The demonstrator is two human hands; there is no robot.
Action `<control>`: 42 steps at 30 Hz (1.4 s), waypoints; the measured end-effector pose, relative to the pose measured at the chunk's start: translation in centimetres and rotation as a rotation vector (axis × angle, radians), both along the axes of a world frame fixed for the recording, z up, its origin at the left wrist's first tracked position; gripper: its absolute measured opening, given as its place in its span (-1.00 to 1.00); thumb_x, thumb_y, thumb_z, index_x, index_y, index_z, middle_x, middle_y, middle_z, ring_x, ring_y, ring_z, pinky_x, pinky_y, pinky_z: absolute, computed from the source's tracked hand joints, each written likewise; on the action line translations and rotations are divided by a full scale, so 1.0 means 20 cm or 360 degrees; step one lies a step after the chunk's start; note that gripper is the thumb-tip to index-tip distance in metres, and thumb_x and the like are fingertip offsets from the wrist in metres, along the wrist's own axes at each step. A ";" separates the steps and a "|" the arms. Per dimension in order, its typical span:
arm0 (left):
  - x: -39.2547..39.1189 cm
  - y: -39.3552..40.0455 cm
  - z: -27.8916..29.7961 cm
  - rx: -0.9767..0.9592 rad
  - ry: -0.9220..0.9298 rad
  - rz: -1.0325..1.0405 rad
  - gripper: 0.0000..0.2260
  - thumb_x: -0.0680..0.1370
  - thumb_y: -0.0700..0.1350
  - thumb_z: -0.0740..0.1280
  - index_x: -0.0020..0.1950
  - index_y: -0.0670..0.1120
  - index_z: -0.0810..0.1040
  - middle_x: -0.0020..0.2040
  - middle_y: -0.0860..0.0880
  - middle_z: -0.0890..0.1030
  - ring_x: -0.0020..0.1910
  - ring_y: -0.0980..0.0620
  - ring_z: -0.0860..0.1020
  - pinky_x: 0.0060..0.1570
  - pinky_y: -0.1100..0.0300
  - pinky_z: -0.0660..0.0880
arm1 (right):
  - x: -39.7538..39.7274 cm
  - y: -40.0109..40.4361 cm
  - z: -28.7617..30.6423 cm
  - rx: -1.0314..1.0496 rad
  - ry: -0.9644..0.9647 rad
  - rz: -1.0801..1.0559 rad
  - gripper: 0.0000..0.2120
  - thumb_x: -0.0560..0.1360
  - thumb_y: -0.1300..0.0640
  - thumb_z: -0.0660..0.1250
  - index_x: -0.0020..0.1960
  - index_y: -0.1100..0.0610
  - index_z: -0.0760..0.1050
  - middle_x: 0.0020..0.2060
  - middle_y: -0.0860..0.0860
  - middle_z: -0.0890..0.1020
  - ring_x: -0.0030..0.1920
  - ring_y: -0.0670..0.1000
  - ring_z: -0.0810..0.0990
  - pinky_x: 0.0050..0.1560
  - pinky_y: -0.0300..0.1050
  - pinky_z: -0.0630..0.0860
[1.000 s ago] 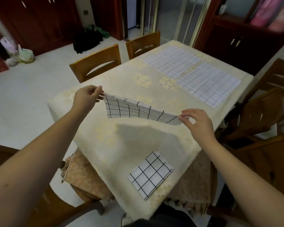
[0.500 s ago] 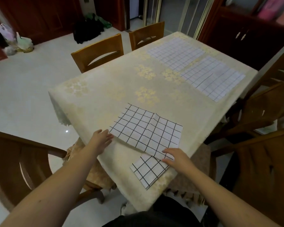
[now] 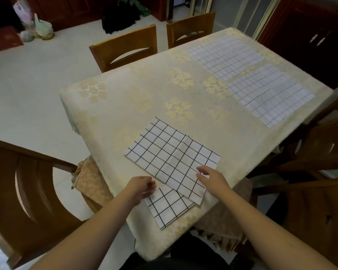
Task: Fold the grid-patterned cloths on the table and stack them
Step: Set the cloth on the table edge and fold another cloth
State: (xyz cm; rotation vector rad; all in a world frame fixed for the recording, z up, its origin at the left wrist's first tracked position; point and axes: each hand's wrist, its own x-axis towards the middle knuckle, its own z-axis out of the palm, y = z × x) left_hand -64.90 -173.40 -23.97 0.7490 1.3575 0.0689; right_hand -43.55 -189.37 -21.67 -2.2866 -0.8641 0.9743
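Head view: left hand (image 3: pixel 142 187) loosely curled, right hand (image 3: pixel 213 179) spread, both empty; half-folded cloth (image 3: pixel 172 158) overlaps folded stack (image 3: pixel 170 208) — dragging risks shifting it.

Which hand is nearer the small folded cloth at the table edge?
Left. The left hand is at the far left corner of the small folded cloth; the right hand is over the bigger cloth beyond it.

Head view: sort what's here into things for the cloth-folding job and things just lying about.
For the job:
- half-folded cloth
- small folded cloth
- two flat cloths at the far end

Lying about:
- wooden chairs
- bags on the floor
- dark heap by the door
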 end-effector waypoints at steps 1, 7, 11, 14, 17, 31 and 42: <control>0.01 -0.02 0.00 -0.0001 0.0019 0.0000 -0.88 0.61 -0.22 0.27 0.04 -0.26 0.55 -0.18 -0.17 0.61 -0.26 -0.09 0.59 -0.22 0.09 0.55 | 0.04 0.02 -0.01 0.0010 0.0007 -0.0007 -0.68 0.60 0.05 0.29 0.33 0.07 0.48 0.23 -0.03 0.57 0.18 -0.09 0.49 0.17 -0.24 0.38; 0.08 -0.06 0.01 0.0060 0.0114 0.0062 -0.91 0.59 -0.22 0.32 -0.03 -0.22 0.57 -0.29 -0.12 0.56 -0.36 -0.01 0.52 -0.39 0.23 0.51 | 0.25 0.22 -0.04 0.0041 0.0023 0.0020 -0.70 0.60 0.08 0.28 0.31 0.08 0.50 0.17 0.00 0.60 0.04 -0.08 0.52 0.03 -0.23 0.39; 0.14 -0.07 0.02 0.0041 0.0080 0.0170 -0.90 0.61 -0.18 0.31 -0.07 -0.18 0.54 -0.32 -0.09 0.48 -0.37 -0.01 0.45 -0.38 0.21 0.45 | 0.35 0.36 -0.06 0.0045 0.0035 0.0039 -0.65 0.60 0.09 0.26 0.37 0.09 0.44 0.26 0.02 0.56 0.11 -0.04 0.51 0.08 -0.20 0.37; 0.18 -0.07 0.02 0.0021 0.0072 0.0215 -0.85 0.61 -0.16 0.32 -0.15 -0.13 0.47 -0.39 -0.06 0.41 -0.43 0.04 0.39 -0.44 0.25 0.42 | 0.42 0.46 -0.07 -0.0014 0.0021 0.0055 -0.59 0.61 0.09 0.24 0.44 0.09 0.35 0.38 0.04 0.45 0.32 0.07 0.45 0.21 -0.10 0.38; 0.20 -0.07 0.02 0.0084 0.0050 0.0230 -0.79 0.62 -0.17 0.28 -0.21 -0.12 0.39 -0.40 -0.08 0.39 -0.47 0.04 0.32 -0.43 0.23 0.34 | 0.48 0.54 -0.10 -0.0040 0.0022 0.0110 -0.55 0.61 0.07 0.24 0.47 0.07 0.28 0.41 0.05 0.42 0.37 0.09 0.43 0.29 0.00 0.39; 0.17 -0.08 0.14 0.0476 0.0147 0.0372 -0.38 0.53 -0.07 0.43 0.49 0.06 0.18 0.01 -0.08 0.62 0.03 -0.04 0.61 0.03 0.15 0.52 | 0.51 0.77 -0.26 -0.0118 -0.0097 0.0276 -0.67 0.66 0.08 0.08 0.39 0.08 0.39 0.25 0.11 0.54 0.19 0.15 0.52 0.19 0.12 0.48; 0.19 -0.01 0.37 0.1152 0.0271 -0.0140 -0.71 0.53 -0.21 0.40 0.13 0.16 0.56 -0.26 0.03 0.52 -0.33 0.21 0.47 -0.24 0.28 0.45 | 0.50 0.77 -0.25 0.0121 0.0095 0.0244 -0.70 0.67 0.02 0.02 0.29 -0.02 0.46 0.18 0.06 0.60 0.14 0.09 0.56 0.15 0.06 0.50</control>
